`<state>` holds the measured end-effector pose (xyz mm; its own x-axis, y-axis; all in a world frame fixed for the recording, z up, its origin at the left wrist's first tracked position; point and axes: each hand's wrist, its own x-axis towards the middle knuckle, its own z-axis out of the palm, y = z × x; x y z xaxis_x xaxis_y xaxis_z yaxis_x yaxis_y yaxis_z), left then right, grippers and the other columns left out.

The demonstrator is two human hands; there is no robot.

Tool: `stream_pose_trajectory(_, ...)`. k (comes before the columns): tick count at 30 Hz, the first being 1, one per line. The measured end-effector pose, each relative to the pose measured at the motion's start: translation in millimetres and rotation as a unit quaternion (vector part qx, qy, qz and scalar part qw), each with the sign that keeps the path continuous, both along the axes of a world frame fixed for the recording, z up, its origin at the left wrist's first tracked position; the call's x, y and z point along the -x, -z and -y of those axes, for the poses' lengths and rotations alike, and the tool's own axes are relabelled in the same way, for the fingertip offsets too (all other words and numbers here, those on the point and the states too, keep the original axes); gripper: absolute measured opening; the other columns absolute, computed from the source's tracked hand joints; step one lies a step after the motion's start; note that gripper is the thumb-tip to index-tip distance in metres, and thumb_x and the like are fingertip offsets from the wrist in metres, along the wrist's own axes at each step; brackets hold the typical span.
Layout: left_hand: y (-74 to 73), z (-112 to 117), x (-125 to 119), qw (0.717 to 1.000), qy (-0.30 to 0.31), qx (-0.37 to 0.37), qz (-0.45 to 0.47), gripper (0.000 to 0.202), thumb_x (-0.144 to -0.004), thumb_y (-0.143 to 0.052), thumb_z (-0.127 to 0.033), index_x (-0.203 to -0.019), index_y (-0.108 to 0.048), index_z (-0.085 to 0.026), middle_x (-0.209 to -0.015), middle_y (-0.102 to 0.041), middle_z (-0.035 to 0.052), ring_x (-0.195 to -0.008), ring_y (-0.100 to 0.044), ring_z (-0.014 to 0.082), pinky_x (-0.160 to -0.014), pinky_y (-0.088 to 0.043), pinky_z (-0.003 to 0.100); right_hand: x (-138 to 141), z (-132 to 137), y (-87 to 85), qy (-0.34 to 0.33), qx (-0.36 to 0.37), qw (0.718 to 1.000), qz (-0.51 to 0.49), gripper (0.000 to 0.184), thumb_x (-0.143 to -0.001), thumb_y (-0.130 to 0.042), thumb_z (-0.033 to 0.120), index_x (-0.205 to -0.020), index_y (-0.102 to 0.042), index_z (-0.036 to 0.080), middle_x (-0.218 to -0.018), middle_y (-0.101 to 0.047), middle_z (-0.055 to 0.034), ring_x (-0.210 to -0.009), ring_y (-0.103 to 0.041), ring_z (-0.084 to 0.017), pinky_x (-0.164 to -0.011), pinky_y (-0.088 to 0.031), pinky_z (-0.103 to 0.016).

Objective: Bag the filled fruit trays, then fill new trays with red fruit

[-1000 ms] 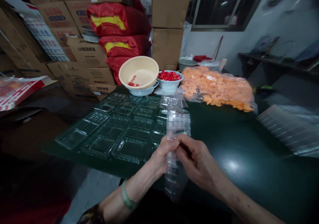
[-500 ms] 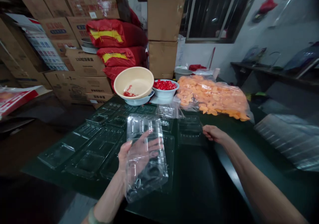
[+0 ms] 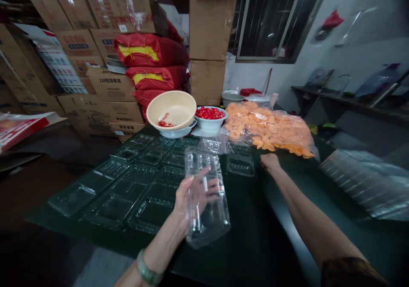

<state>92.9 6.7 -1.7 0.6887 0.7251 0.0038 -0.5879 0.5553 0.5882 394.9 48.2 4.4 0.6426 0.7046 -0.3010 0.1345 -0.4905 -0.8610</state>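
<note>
In my left hand is a clear plastic tray, tilted above the table, with the thumb at its left edge and the fingers spread behind it. Whether it is one tray or several nested together, I cannot tell. My right hand is closed over the table, just right of a clear tray lying flat; what its fingers hold, if anything, is hidden. More clear trays lie in rows on the dark green table, left of my left hand.
At the table's back stand a cream basin tilted on a pale blue one, a bowl of red pieces and a bag of orange flower-shaped pieces. Ribbed clear plastic lies to the right. Cartons and red sacks are stacked behind.
My left hand has moved right with the clear tray, uncovering trays on the table. My right hand stays closed, a little apart from the flat tray's edge. The view has shifted slightly.
</note>
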Motion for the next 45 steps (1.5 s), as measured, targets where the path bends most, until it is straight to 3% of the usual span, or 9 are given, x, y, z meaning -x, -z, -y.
stream_pose_trajectory(4,-3.4,11,-17,0.998,-0.052,0.019,-0.036,0.070,-0.063,-0.068,-0.047,-0.121,-0.048,-0.014,-0.097,-0.064,0.0133,-0.089,-0.062,0.0276,-0.075,-0.045,0.035,75,54,-35.7,-0.064,-0.128,0.989,0.026,0.023,-0.085,-0.054,0.038,-0.076,-0.056,0.017,-0.052,-0.047,0.0042,-0.043,-0.040,-0.007,-0.042,-0.034,-0.020)
stream_pose_trajectory(6,-6.2,22,-26,0.997,-0.058,0.029,-0.033,0.067,-0.060,-0.071,-0.048,-0.114,-0.054,-0.013,-0.089,-0.066,0.0105,-0.086,-0.062,0.0269,-0.075,-0.046,0.035,117,82,-48.2,-0.302,-0.171,0.938,-0.023,0.020,-0.073,-0.066,0.034,-0.068,-0.055,0.018,-0.045,-0.044,0.0066,-0.039,-0.037,-0.007,-0.039,-0.029,-0.020)
stream_pose_trajectory(8,-10.3,33,-33,0.998,-0.058,0.033,-0.013,0.062,-0.060,-0.072,-0.049,-0.107,-0.058,-0.013,-0.082,-0.066,0.0082,-0.085,-0.063,0.0267,-0.075,-0.047,0.036,149,103,-55.6,-0.411,-0.185,0.890,-0.072,0.027,-0.064,-0.072,0.031,-0.057,-0.049,0.017,-0.048,-0.045,0.0064,-0.042,-0.037,-0.005,-0.041,-0.029,-0.019)
stream_pose_trajectory(18,-11.5,45,-29,1.000,-0.011,-0.024,-0.003,0.072,-0.062,-0.059,-0.070,-0.103,-0.060,-0.010,-0.066,-0.064,0.0075,-0.060,-0.063,0.0250,-0.056,-0.049,0.035,154,108,-51.6,-0.467,-0.144,0.859,-0.153,0.032,-0.071,-0.064,0.041,-0.058,-0.048,0.017,-0.041,-0.041,0.0090,-0.032,-0.031,-0.002,-0.033,-0.021,-0.016)
stream_pose_trajectory(26,-13.9,36,-26,0.995,-0.074,-0.054,-0.050,0.043,-0.060,-0.073,-0.030,-0.098,-0.060,-0.013,-0.078,-0.064,0.0041,-0.066,-0.060,0.0160,-0.063,-0.046,0.026,173,134,-72.1,-0.395,-0.256,0.882,0.033,0.021,-0.083,-0.050,0.031,-0.068,-0.053,0.016,-0.059,-0.044,0.0024,-0.054,-0.036,-0.008,-0.048,-0.030,-0.022)
stream_pose_trajectory(29,-22.0,20,-15,0.995,-0.067,-0.053,-0.051,0.052,-0.056,-0.071,-0.029,-0.104,-0.058,-0.014,-0.087,-0.064,0.0068,-0.075,-0.061,0.0191,-0.063,-0.045,0.026,153,148,-71.4,-0.337,-0.261,0.905,-0.013,0.024,-0.086,-0.050,0.034,-0.069,-0.052,0.017,-0.059,-0.039,0.0030,-0.053,-0.032,-0.008,-0.047,-0.026,-0.022)
stream_pose_trajectory(35,-28.8,-19,38,0.991,-0.103,-0.084,-0.031,0.064,-0.061,-0.059,-0.044,-0.117,-0.050,-0.014,-0.102,-0.063,0.0138,-0.095,-0.059,0.0288,-0.078,-0.045,0.037,63,175,-6.1,-0.198,-0.107,0.944,-0.240,0.033,-0.073,-0.067,0.042,-0.063,-0.045,0.018,-0.054,-0.032,0.0062,-0.043,-0.021,-0.004,-0.041,-0.012,-0.021)
stream_pose_trajectory(39,-28.2,-20,49,0.990,-0.092,-0.100,-0.026,0.070,-0.064,-0.054,-0.049,-0.124,-0.045,-0.013,-0.108,-0.060,0.0162,-0.100,-0.058,0.0298,-0.082,-0.044,0.039,33,171,38.0,-0.156,0.014,0.959,-0.238,0.036,-0.064,-0.068,0.040,-0.059,-0.040,0.019,-0.051,-0.032,0.0075,-0.039,-0.021,-0.003,-0.040,-0.009,-0.020)
stream_pose_trajectory(45,-25.1,0,16,0.995,-0.054,-0.067,-0.041,0.069,-0.062,-0.058,-0.046,-0.121,-0.046,-0.013,-0.105,-0.062,0.0151,-0.096,-0.060,0.0287,-0.079,-0.046,0.037,29,139,44.7,-0.126,0.091,0.979,-0.134,0.021,-0.062,-0.061,0.026,-0.055,-0.042,0.019,-0.042,-0.034,0.0071,-0.034,-0.023,-0.004,-0.036,-0.011,-0.020)
